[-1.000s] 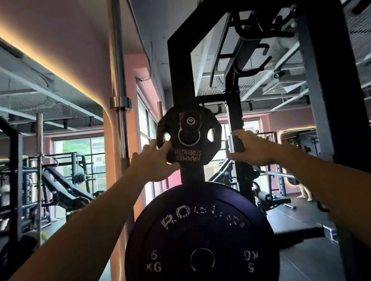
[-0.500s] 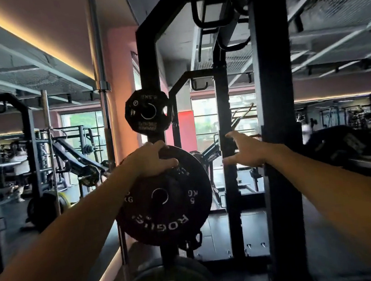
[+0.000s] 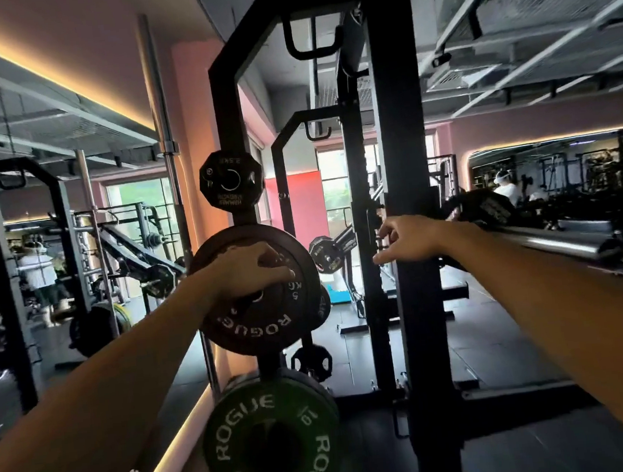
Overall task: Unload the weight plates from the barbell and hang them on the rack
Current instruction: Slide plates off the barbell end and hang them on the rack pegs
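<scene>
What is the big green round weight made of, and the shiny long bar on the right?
The green round Rogue weight plate looks like matte rubber: dull surface, no glints, though I can't be sure. The long silver barbell looks like polished metal, probably steel, with bright reflected streaks.

The black bumper plate (image 3: 260, 309) on the rack's middle peg reads "ROGUE" in white, with "5 KG" beside its hub. The green bumper plate (image 3: 271, 445) below shows "ROGUE" twice and "10". The small top plate (image 3: 230, 182) says "2.5 KG"; its lower lettering is too blurred to read.
</scene>
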`<action>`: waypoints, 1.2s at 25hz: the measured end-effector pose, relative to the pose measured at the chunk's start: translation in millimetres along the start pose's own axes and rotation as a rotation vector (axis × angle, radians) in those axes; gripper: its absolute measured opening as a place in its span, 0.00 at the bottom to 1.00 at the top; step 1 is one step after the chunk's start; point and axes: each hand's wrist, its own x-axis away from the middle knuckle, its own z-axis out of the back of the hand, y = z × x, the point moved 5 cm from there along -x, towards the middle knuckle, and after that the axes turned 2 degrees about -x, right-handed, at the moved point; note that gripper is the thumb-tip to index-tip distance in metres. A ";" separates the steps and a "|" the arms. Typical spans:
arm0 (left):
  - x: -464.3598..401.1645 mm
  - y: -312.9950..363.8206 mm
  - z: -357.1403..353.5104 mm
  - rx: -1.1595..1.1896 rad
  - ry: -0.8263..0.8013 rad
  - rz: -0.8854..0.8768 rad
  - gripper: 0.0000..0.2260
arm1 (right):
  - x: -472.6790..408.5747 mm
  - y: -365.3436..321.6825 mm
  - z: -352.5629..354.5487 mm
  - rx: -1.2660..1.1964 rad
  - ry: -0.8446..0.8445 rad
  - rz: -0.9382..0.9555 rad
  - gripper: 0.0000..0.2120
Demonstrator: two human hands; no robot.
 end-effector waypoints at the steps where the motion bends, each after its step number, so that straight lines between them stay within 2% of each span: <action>1: 15.4 10.0 -6.1 0.001 -0.007 -0.003 0.21 | 19.7 5.4 0.0 0.004 -0.009 -0.013 0.30; 7: 80.6 95.0 -23.6 -0.003 -0.029 -0.071 0.24 | 132.3 58.0 33.4 0.018 -0.037 -0.113 0.30; 13: 80.1 186.1 -41.2 0.010 -0.052 -0.126 0.22 | 192.6 135.0 86.9 0.048 -0.003 -0.182 0.30; 17: 56.3 266.5 -75.6 0.014 -0.062 -0.154 0.23 | 205.9 210.6 119.0 0.076 0.003 -0.209 0.28; 22: 19.1 342.6 -111.3 0.078 -0.028 -0.094 0.23 | 202.1 301.7 156.8 0.105 -0.016 -0.203 0.29; 30: -36.2 370.8 -140.1 -0.030 0.034 0.003 0.26 | 172.0 395.7 157.5 0.036 -0.050 -0.199 0.28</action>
